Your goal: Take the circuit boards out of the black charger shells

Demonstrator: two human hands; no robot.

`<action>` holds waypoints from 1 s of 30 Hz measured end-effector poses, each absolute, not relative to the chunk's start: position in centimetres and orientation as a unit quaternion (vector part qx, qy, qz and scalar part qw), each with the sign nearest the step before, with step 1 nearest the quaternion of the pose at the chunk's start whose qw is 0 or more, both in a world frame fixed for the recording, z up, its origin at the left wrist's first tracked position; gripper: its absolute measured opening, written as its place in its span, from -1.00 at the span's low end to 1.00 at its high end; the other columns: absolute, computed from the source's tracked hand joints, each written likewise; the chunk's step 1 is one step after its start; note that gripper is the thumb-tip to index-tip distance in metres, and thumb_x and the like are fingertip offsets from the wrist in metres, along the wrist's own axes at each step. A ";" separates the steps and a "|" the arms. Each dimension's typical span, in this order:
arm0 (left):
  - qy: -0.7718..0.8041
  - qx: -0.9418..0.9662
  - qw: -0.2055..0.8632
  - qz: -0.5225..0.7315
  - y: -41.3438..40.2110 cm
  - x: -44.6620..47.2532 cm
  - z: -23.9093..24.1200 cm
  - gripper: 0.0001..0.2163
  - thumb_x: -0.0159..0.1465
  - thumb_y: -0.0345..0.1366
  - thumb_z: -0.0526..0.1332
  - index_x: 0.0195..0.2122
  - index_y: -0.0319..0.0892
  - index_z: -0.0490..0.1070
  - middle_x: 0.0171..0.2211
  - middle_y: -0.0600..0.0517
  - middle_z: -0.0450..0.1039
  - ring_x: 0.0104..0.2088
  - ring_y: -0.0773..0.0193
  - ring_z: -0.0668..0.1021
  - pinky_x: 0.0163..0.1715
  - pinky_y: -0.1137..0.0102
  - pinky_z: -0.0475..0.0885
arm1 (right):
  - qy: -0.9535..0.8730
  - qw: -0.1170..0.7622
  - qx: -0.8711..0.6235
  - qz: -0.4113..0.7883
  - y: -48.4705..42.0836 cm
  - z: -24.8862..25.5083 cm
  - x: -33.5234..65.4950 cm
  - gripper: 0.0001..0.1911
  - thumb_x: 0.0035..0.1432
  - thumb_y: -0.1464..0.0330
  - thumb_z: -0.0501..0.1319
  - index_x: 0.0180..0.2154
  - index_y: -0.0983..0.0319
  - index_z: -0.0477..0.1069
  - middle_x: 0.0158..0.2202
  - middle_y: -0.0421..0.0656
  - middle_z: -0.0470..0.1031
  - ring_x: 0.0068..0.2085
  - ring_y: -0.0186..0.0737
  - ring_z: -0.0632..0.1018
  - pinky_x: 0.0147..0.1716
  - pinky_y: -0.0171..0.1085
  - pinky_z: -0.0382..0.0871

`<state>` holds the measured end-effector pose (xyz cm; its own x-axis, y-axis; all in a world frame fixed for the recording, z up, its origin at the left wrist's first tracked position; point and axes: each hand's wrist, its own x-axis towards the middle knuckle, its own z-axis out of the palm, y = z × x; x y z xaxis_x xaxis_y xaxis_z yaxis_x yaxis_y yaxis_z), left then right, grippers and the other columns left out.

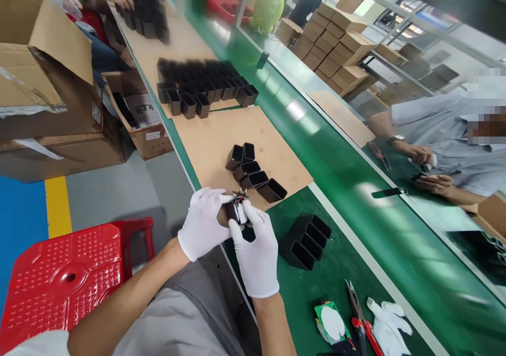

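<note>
Both gloved hands pinching small black casing (236, 210) with wires at table edge: left hand (202, 223) wrapped round body, right hand (256, 250) fingertips on top. Looks light, rigid plastic; wires seem fragile, so grip body. Loose black sleeves (255, 174) just beyond.

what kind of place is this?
Most likely a factory assembly line. A long green conveyor belt runs past seated workers, rows of identical black casings wait on cardboard sheets, and stacked cartons stand behind. Both gloved hands, left hand and right hand, hold one small part.
</note>
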<state>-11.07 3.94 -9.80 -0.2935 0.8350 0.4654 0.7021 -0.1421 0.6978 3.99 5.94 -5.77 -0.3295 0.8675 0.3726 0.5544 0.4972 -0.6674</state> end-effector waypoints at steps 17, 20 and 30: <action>0.512 0.612 0.455 0.395 2.0 -16.6 -3.4 -0.42 -0.03 -0.04 0.67 -0.02 -0.07 0.57 -0.08 0.05 0.66 -0.10 0.05 0.66 -0.01 0.19 0.58 | -0.613 0.350 -0.419 0.571 7.7 0.1 5.4 -0.63 0.23 0.10 0.53 0.02 0.08 0.71 0.06 -0.07 0.76 0.08 0.08 0.76 0.17 0.08 0.69; 0.544 0.630 0.352 0.428 2.4 -15.2 -3.7 -0.55 0.02 -0.19 0.62 -0.07 -0.04 0.58 -0.19 0.06 0.66 -0.16 0.06 0.67 -0.04 0.18 0.59 | -0.639 0.396 -0.424 0.505 7.0 -0.4 5.0 -0.75 0.26 0.23 0.52 -0.03 0.09 0.73 0.02 -0.07 0.77 0.05 0.03 0.76 0.12 0.03 0.72; 0.618 0.628 0.136 0.452 2.8 -11.9 -6.8 -0.46 0.05 -0.19 0.51 0.11 0.00 0.57 -0.20 -0.01 0.68 -0.14 -0.06 0.71 0.01 0.01 0.60 | -0.816 0.386 -0.362 0.231 7.0 -2.7 6.4 -0.54 0.38 0.44 0.43 0.25 0.05 0.56 0.14 -0.09 0.71 0.13 -0.10 0.73 0.22 -0.04 0.67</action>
<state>-11.93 2.83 -6.79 -0.1733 0.8998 0.4004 0.6542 -0.1987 0.7298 6.39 7.02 -2.69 -0.4399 0.7699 0.4623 0.4132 0.6306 -0.6569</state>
